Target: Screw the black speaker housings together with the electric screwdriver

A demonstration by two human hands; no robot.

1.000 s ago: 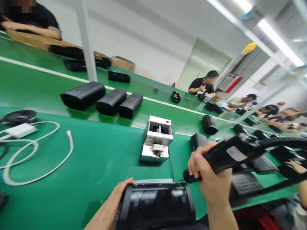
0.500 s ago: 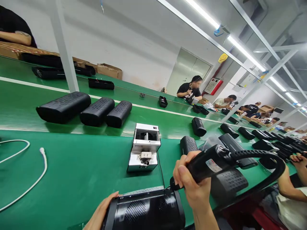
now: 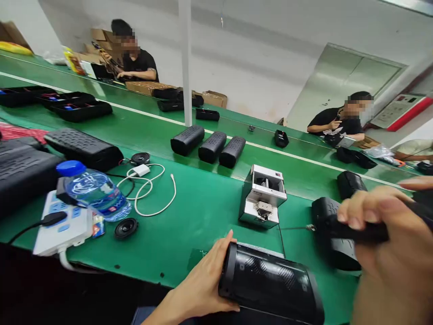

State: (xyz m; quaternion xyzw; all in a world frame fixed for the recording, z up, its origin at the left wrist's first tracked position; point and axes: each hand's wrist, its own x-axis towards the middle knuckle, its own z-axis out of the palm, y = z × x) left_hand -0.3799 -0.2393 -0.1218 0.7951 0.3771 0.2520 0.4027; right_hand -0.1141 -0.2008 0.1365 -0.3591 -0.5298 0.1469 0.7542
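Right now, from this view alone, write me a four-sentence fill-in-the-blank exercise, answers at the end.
1. The thin-shafted tool is in the person's ____ hand.
2. The left hand grips a casing coloured glossy ____.
3. Just in front of the pole, ____ textured cases stand in a row.
4. The leaning bottle has a ____ cap.

Answers: right; black; three; blue.

The flat green surface (image 3: pixel 203 198) was smooth, with a soft sheen. At its near edge, the black rounded casing (image 3: pixel 270 286) looked like glossy plastic, perforated in patches; the clear blue-capped bottle (image 3: pixel 96 192) was shiny plastic.
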